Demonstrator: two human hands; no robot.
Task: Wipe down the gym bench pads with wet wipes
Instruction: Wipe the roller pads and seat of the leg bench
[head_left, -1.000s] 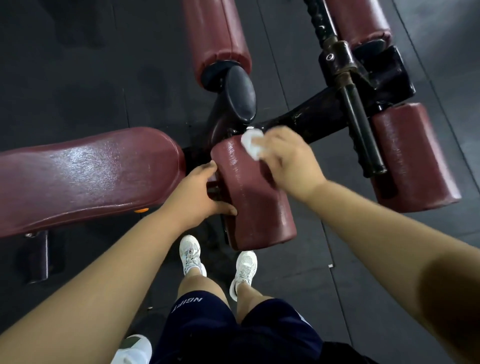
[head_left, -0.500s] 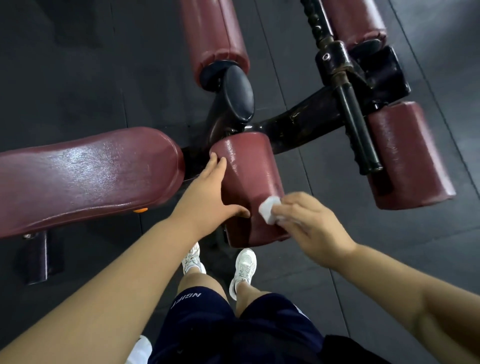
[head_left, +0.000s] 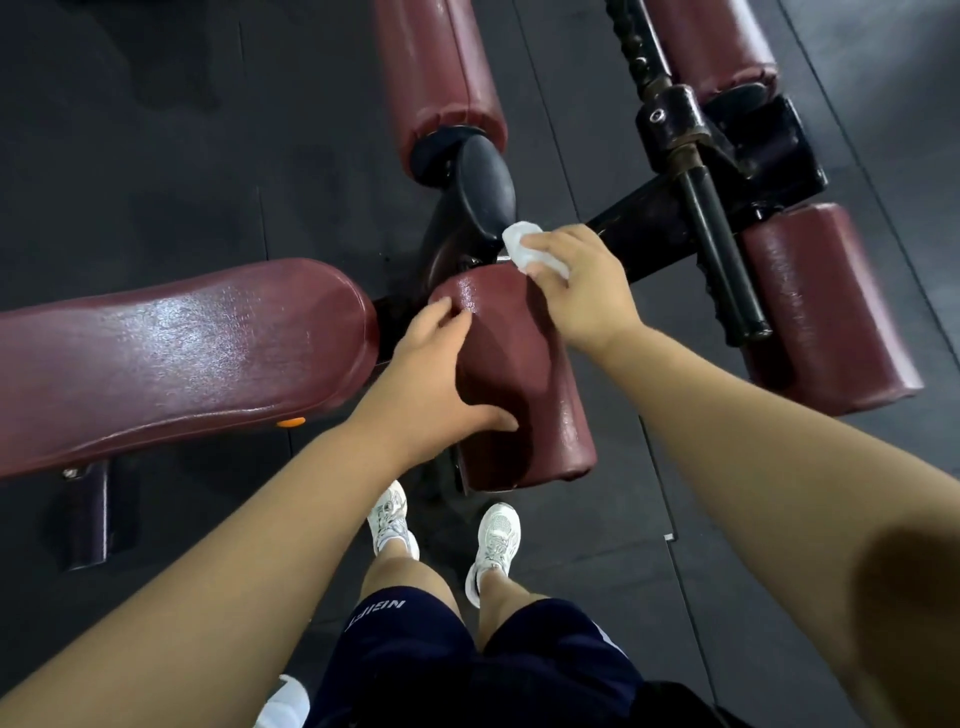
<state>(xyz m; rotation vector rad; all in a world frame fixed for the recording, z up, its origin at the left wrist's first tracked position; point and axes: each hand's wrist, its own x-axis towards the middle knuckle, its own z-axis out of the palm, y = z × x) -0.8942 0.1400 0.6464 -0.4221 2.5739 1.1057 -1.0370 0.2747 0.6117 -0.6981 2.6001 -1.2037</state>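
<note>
Moved since half a second back: right hand (head_left: 582, 291) with wadded white wet wipe (head_left: 524, 252), up from the near end of the short maroon vinyl roller pad (head_left: 524, 374) to its far end. Left hand (head_left: 431, 384) barely shifted, same pad.

Counts.
- Roller pads, maroon, cylindrical: four. One under the hands, one beyond it (head_left: 436, 78), one well to its right (head_left: 826, 306), one beyond and right of it (head_left: 706, 41).
- Long flat maroon vinyl bench pad (head_left: 182, 353): one, just left of the roller pad.
- Wipes: one. Hands: two.
- White trainers: two (head_left: 392, 514) (head_left: 496, 535), nearer than the roller pad, on dark rubber floor tiles (head_left: 156, 156).

Right hand: fingers curled over the wipe, holding it at the roller pad's far rim. Wipe bunched, poking out past the fingertips toward a black oval end cap (head_left: 485, 184).

Left hand: spread on the roller pad's left flank, fingers straight, thumb stretched across toward its near end. Gripping nothing.

Roller pad surface: grained, glossy sheen at the far end, duller toward the near end. Bench pad shiny too, fine cracked grain. Black steel frame (head_left: 649, 218) and black bar (head_left: 722, 249) to the right of the roller pad.
</note>
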